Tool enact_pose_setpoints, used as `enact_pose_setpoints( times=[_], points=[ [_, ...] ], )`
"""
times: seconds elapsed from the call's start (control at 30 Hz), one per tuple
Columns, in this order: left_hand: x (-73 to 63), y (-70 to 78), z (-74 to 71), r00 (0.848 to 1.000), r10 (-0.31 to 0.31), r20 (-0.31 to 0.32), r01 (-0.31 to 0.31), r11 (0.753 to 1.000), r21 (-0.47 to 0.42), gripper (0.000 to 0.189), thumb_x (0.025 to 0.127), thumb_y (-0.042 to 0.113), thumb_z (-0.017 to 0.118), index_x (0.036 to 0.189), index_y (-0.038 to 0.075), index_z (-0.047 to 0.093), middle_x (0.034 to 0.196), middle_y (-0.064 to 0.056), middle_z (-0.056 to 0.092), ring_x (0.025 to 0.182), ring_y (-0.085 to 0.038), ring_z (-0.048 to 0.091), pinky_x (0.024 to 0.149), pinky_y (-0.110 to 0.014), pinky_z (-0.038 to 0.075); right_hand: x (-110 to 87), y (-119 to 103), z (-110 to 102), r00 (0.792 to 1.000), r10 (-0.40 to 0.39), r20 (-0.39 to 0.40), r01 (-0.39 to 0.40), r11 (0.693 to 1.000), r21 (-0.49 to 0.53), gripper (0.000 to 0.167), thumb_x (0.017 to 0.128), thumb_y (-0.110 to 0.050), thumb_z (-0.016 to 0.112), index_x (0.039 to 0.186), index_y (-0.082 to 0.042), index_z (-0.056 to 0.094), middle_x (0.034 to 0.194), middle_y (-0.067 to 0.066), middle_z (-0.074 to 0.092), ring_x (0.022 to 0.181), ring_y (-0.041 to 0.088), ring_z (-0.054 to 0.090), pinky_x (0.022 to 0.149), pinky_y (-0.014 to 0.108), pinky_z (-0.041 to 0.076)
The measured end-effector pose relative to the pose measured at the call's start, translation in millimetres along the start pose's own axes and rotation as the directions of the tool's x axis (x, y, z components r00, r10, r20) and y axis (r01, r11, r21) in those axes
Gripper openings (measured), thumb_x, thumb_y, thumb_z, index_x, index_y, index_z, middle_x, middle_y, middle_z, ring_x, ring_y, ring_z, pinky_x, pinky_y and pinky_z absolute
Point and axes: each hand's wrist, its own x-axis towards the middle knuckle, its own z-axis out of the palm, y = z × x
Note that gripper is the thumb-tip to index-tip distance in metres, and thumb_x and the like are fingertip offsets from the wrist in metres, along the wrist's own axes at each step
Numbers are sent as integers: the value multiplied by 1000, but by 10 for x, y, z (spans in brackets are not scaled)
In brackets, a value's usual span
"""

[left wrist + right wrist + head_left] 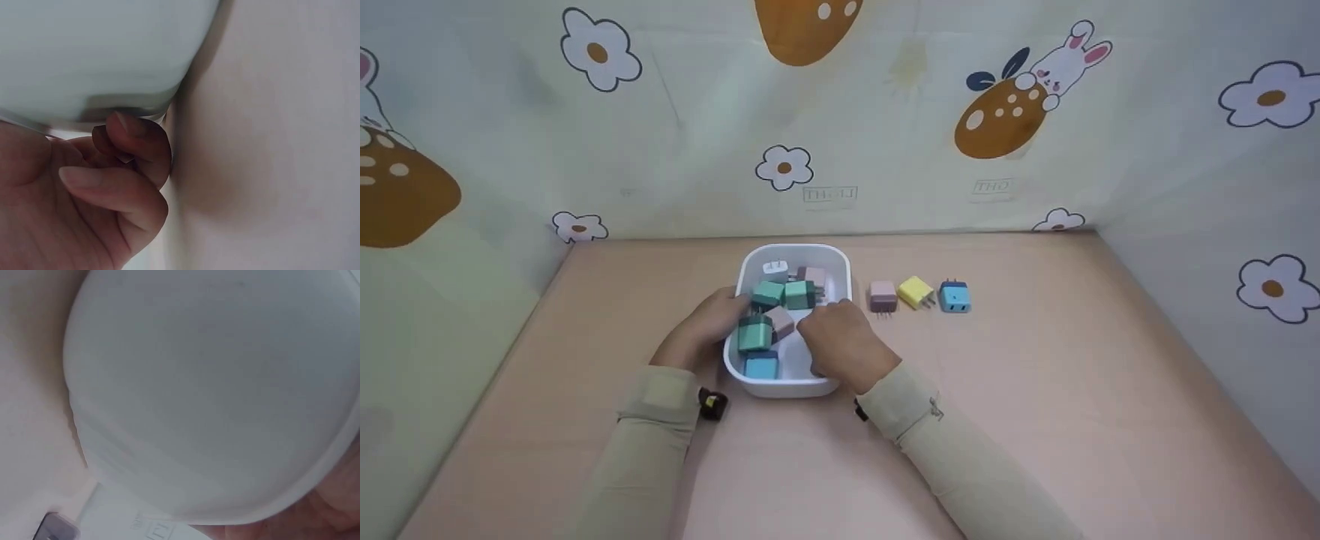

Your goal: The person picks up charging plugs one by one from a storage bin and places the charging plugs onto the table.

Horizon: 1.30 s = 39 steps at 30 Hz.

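Note:
A white plastic container [791, 388] stands on the table with several small charger plugs inside, among them a white one [775, 271], a green one [754, 334] and a blue one [761, 366]. My left hand [701, 330] holds the container's left side, thumb at the rim; the left wrist view shows its curled fingers [121, 194] against the outer wall. Over the right rim, my right hand [847, 341] reaches into the container. Its fingertips are hidden in the head view, and the container wall [208, 399] covers most of it in the right wrist view.
To the container's right, a pink plug [883, 297], a yellow plug [916, 292] and a blue plug [955, 297] lie in a row on the pinkish table [1072, 390]. A patterned cloth [885, 135] hangs behind and along both sides.

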Motion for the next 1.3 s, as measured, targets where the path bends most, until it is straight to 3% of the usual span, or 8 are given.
enact_pose_setpoints(
  times=[0.2,0.33,0.53,0.67,0.83,0.97,1.2,1.3],
  points=[
    [-10,-11,-9,1000,-1,3,1,1000,8,56,116,32,25,164,5,34,145,-18,55,132,-31,55,121,-51,40,31,18,17,1000,-18,-22,19,999,37,31,93,-27,83,121,-12,79,97,6,77,80,20,62,92,38,57],
    [-8,-19,-14,1000,-1,1,1,1000,1,55,116,32,26,162,5,36,142,-18,56,130,-30,56,119,-50,42,55,35,34,997,-42,-65,47,996,79,34,96,-29,82,126,-14,77,102,5,76,81,19,63,86,35,58],
    [8,-9,-15,1000,17,-4,-17,1000,21,53,117,31,27,159,1,41,133,-18,58,124,-29,57,115,-48,45,54,44,72,991,-87,-105,101,987,128,38,97,-13,80,134,-20,76,121,4,75,100,18,71,95,36,61],
    [6,-3,-17,1000,23,-3,-23,999,22,53,117,30,27,159,1,41,132,-18,59,124,-29,58,116,-48,45,56,43,85,989,-98,-112,116,979,169,43,95,-8,79,135,-21,75,127,2,72,107,16,68,99,36,59],
    [-1,-4,-1,1000,30,-2,-30,999,13,53,116,30,27,159,3,42,134,-18,59,124,-29,58,115,-48,46,66,38,92,992,-60,-112,78,982,171,37,94,-14,80,131,-16,76,120,4,71,92,17,65,92,35,61],
    [9,-11,6,999,34,3,-34,999,5,54,115,29,26,161,4,41,135,-18,60,122,-29,60,113,-48,48,68,36,103,994,-37,-98,53,985,163,34,97,-11,77,130,-14,76,121,7,72,90,18,66,94,36,62],
    [1,-8,-12,1000,12,13,-12,1000,8,56,116,30,25,164,4,35,149,-19,53,137,-32,52,124,-53,35,46,60,56,989,-83,-119,110,963,244,43,91,-5,82,131,-19,78,124,3,70,99,15,64,100,35,59],
    [-10,-4,-10,1000,1,20,-1,1000,-5,56,116,32,26,164,5,34,151,-18,52,140,-33,51,124,-53,35,12,91,-24,987,-88,-136,125,948,292,45,89,-6,85,131,-18,77,126,2,68,106,15,63,103,35,57]
  ],
)
